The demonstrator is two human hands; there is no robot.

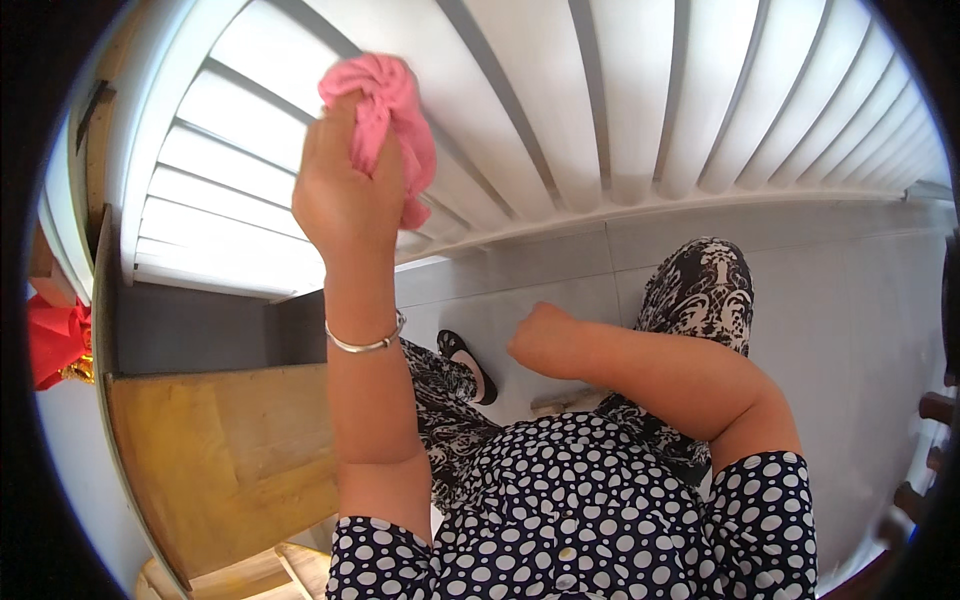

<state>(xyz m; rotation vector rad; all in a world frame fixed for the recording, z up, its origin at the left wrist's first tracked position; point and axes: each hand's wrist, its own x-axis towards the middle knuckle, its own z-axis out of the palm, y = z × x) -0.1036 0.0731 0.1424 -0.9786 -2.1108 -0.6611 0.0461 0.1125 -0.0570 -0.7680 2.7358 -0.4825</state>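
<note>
My left hand point(350, 185), with a silver bangle at the wrist, is closed around a bunched pink cloth point(405, 140). The cloth lies up against the slats of a tall white slatted panel point(560, 120), toward its left side. Below and to the right, my right hand point(542, 340) is curled into a fist beside my bent knee. Nothing sticks out of that fist, and it is apart from the panel and the cloth.
To the left stands a wooden cabinet with a yellowish-brown board point(220, 455) and a dark recess point(190, 330). Red fabric point(58, 340) shows at the far left. Grey floor tiles point(800, 280) stretch along the panel's foot. Dark wooden furniture parts point(935, 407) sit at the right edge.
</note>
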